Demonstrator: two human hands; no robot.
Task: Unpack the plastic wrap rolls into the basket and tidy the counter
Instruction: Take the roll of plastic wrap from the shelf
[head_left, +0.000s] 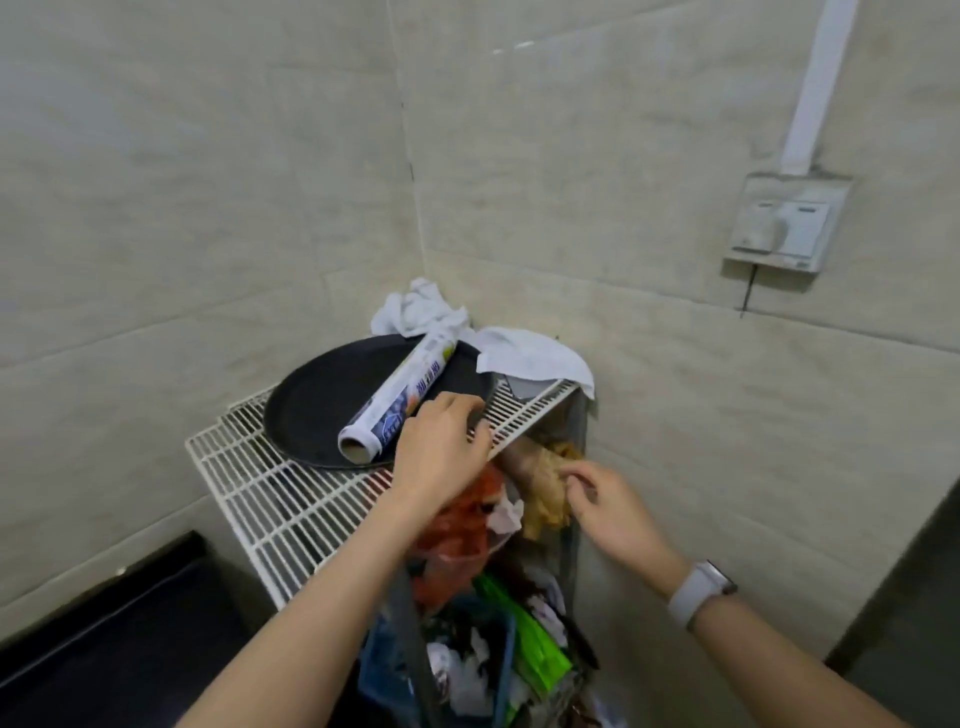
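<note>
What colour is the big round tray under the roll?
Black, seen in the head view: the round tray under the plastic wrap roll.

head-worn | looks forward-down | close on wire rack in tiled corner

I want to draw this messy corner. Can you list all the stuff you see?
plastic wrap roll: one, white with blue print, lying on the round tray
round tray: one, black, on the wire rack
wire rack: one, white, in the wall corner
cloths: two, white, behind the tray
bags: several, orange, tan, green, stuffed beneath the rack
switch box: one, white, on the right wall
watch: one, white, right wrist
hands: left on the rack edge, right at the tan bag
</note>
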